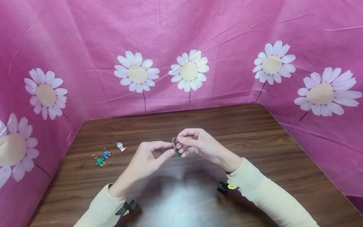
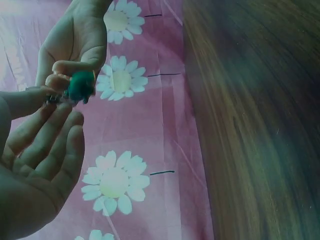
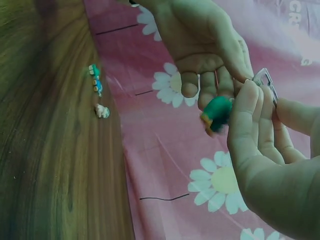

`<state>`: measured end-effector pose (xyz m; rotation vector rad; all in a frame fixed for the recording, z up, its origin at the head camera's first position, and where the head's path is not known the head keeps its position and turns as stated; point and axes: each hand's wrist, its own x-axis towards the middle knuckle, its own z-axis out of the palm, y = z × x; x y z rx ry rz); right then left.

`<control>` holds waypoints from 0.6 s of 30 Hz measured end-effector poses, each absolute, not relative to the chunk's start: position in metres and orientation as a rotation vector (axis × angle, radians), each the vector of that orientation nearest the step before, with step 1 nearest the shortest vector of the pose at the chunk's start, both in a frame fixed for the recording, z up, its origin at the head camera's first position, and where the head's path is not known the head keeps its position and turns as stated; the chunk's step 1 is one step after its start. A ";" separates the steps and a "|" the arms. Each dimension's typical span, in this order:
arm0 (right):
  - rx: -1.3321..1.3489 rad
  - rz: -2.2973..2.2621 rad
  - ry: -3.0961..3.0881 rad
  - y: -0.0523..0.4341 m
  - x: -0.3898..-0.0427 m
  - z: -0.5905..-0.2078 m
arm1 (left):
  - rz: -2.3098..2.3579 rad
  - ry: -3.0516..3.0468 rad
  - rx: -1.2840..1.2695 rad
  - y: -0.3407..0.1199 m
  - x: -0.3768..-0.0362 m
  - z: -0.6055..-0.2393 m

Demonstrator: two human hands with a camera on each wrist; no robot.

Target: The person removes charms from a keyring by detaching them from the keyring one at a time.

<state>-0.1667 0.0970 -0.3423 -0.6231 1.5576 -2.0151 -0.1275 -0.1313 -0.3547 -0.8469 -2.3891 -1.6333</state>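
Over the middle of the table, both hands meet at a keychain with a metal ring [image 1: 174, 143] and a small green figure. My left hand [image 1: 147, 159] pinches the ring between thumb and forefinger from the left side. From the other side, my right hand [image 1: 199, 143] pinches the ring's edge with thumb and fingertips, as the right wrist view shows at the metal ring [image 3: 267, 82]. The green figure [image 2: 82, 86] dangles below the fingers; in the right wrist view the green figure [image 3: 218, 112] hangs beside the right fingers, blurred.
Three more keychains lie on the left of the brown wooden table [image 1: 241, 132]: a green one [image 1: 100, 161], a blue one [image 1: 106, 154] and a pale pink-and-white one [image 1: 121, 147]. A pink cloth [image 1: 227, 34] with daisies encloses the table's back and sides.
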 end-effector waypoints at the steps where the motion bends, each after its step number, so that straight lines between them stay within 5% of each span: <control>1: -0.616 -2.022 1.559 0.097 -0.166 -0.342 | -1.626 -2.386 -0.835 -0.131 -0.127 -0.355; 18: -0.572 -2.001 1.598 0.091 -0.166 -0.340 | -1.504 -2.239 -0.826 -0.134 -0.127 -0.355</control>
